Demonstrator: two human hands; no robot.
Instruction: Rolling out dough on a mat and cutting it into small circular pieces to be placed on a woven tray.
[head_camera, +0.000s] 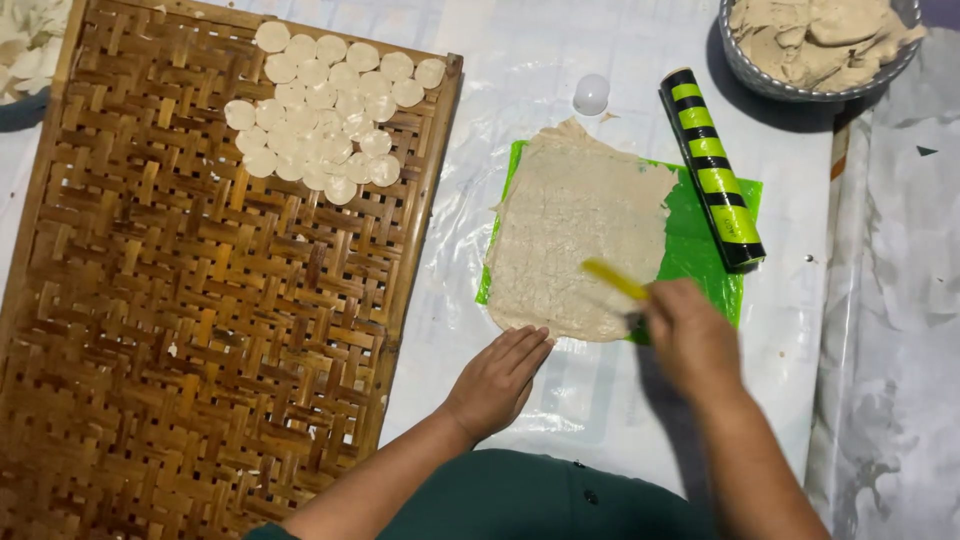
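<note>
One corner of the woven tray (200, 330) holds cut dough rounds (325, 110); the rolled dough sheet (575, 240) is uncut. Left hand (500, 375) lies flat, fingers together, at the sheet's edge. Right hand (690, 335) grips a yellow tool (613, 279) over it.

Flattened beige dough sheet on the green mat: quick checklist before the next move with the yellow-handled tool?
1. Flattened beige dough sheet lies flat on green plastic mat: ok.
2. Left hand flat at the sheet's near edge: ok.
3. Right hand grip on yellow-handled tool: ok; its working end is blurred: cannot tell.
4. Green-and-black striped roller parked beside the sheet: ok.
5. Woven bamboo tray has free space below the white dough rounds: ok.
</note>
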